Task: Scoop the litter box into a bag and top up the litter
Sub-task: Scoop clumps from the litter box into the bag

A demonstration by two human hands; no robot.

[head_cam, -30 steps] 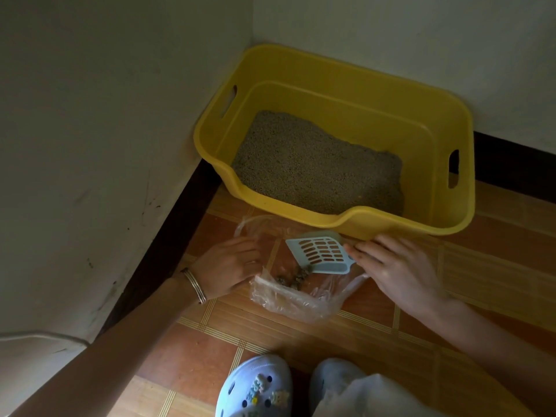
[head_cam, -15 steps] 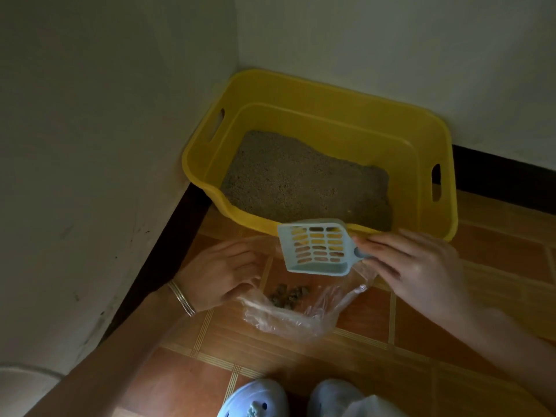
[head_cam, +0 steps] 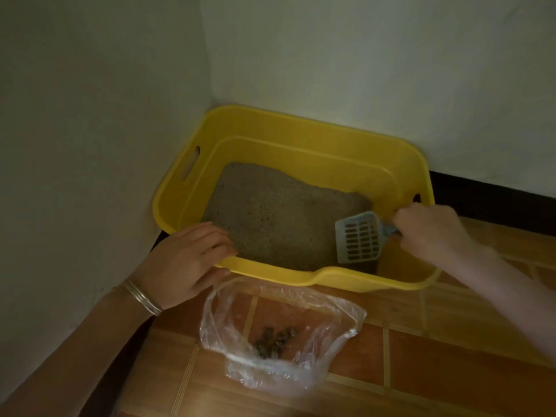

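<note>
Litter box [head_cam: 301, 139]: yellow, tucked into the corner of two pale walls [head_cam: 361, 70], sitting on the tiled floor [head_cam: 451, 356], cut-out handle at each end
Litter [head_cam: 270, 212]: grey-brown bed across the bottom, reaching further back on the left than on the right
Scoop [head_cam: 358, 239]: pale blue, slotted, inside the box at the near right corner, blade tipped down, slots facing the camera, lower edge by the front wall; contact with the litter hard to call
Right hand [head_cam: 433, 233]: in over the right end of the box, fingers curled tight round the scoop's handle
Left hand [head_cam: 183, 263]: on the near rim at the left, fingers draped over into the box, thumb outside, clamping the rim
Bracelet [head_cam: 141, 297]: thin silver bands on the left wrist
Bag [head_cam: 228, 326]: clear plastic, lying on the floor just in front of the box, mouth gaping toward it, apart from both hands
Clumps [head_cam: 273, 341]: small dark heap inside the bag, near the middle
</note>
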